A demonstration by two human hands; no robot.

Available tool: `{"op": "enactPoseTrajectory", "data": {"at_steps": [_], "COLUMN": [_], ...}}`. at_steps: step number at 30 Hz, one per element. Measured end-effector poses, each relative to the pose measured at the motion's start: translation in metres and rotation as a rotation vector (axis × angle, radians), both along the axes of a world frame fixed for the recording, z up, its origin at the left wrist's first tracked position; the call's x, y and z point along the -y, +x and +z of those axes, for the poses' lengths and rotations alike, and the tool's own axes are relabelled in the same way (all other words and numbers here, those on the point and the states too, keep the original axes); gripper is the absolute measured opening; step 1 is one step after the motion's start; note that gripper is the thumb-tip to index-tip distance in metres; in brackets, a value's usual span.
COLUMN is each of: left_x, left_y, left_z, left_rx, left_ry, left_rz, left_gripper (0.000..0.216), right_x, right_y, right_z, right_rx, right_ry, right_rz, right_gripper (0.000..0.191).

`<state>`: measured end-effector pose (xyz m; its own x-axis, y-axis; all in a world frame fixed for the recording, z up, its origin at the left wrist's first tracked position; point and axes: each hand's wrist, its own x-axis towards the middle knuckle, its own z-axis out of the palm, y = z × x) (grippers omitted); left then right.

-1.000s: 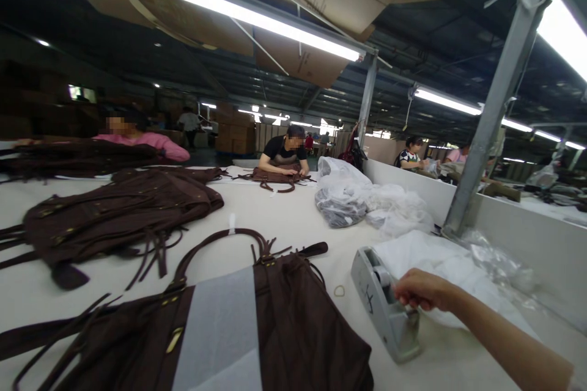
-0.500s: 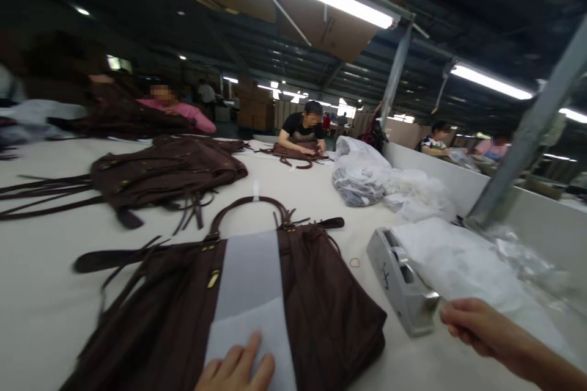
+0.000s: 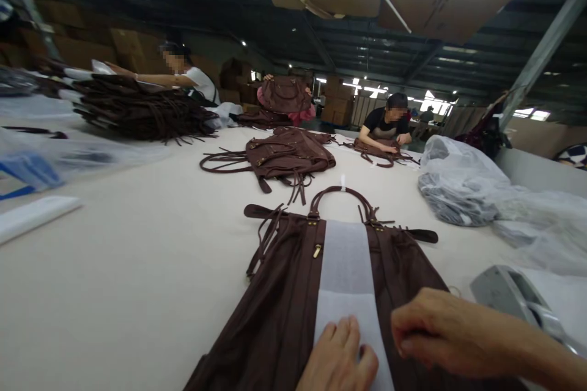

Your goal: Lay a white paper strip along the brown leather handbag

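Observation:
A dark brown handbag (image 3: pixel 279 293) lies flat on the table in front of me, its handles pointing away. A white sheet strip (image 3: pixel 345 269) runs down its middle. My left hand (image 3: pixel 337 360) rests flat on the near end of that strip, fingers together. My right hand (image 3: pixel 435 330) hovers right beside it over the bag's right half, fingers curled and pinched near the strip's edge; whether it grips a piece of tape is too small to tell. A grey tape dispenser (image 3: pixel 513 293) sits just right of the bag.
More brown bags (image 3: pixel 288 156) lie farther up the cream table (image 3: pixel 137 256), with a tall stack (image 3: pixel 137 113) at the far left. Plastic-wrapped bundles (image 3: pixel 458 186) sit at the right. Clear bags and a white sheet (image 3: pixel 32 217) lie at left. Several people work at the far end.
My view swung left and down onto the bag. My right hand left the tape dispenser and came over the bag beside the left hand, which now rests on the white strip.

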<state>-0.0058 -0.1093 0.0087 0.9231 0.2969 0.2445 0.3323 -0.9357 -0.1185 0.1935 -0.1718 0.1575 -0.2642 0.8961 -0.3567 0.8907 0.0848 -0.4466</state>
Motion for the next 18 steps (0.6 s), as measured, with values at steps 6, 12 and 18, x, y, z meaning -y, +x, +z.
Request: {"op": "enactPoseTrajectory", "data": {"at_steps": [6, 12, 18], "left_x": [-0.006, -0.019, -0.019], "left_y": [0.002, 0.011, 0.020], "left_z": [-0.006, 0.002, -0.017], "left_rx": [0.097, 0.067, 0.128], "left_ry": [0.042, -0.044, -0.066], "left_rz": [-0.035, -0.068, -0.041], "left_gripper": [0.015, 0.019, 0.021], "right_x": [-0.100, -0.122, -0.128], "right_y": [-0.016, -0.025, -0.030], "right_z": [-0.030, -0.059, -0.049], "right_rx": [0.405, 0.523, 0.596], "right_ry": [-0.004, -0.042, -0.139], "right_rz": [0.402, 0.423, 0.455], "right_gripper": [0.022, 0.021, 0.021]}}
